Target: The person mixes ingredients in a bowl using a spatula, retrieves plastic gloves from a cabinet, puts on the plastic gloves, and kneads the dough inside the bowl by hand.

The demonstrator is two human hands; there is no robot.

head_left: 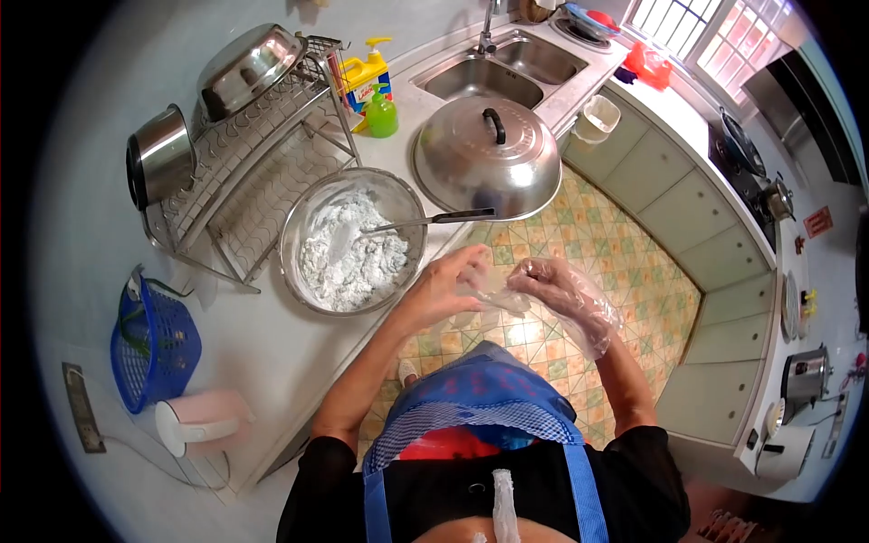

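Observation:
A thin clear plastic glove [496, 295] is stretched between my two hands, over the floor in front of my body. My left hand [447, 282] is bare, its fingers curled at one end of the film. My right hand [554, 288] wears another clear plastic glove, loose around the wrist, and pinches the other end. To the left, on the counter, sits a metal bowl [291, 262] of white, lumpy flour mixture [348, 262]. A dark-handled utensil [425, 220] rests in it, its handle reaching past the rim towards a large domed metal lid [493, 163].
A dish rack [244, 172] with metal pots stands behind the bowl. Green [381, 116] and yellow [367, 72] pump bottles are near the double sink [480, 80]. A blue basket [158, 348] and pink kettle [213, 419] sit at left. Cabinets [670, 190] line the right.

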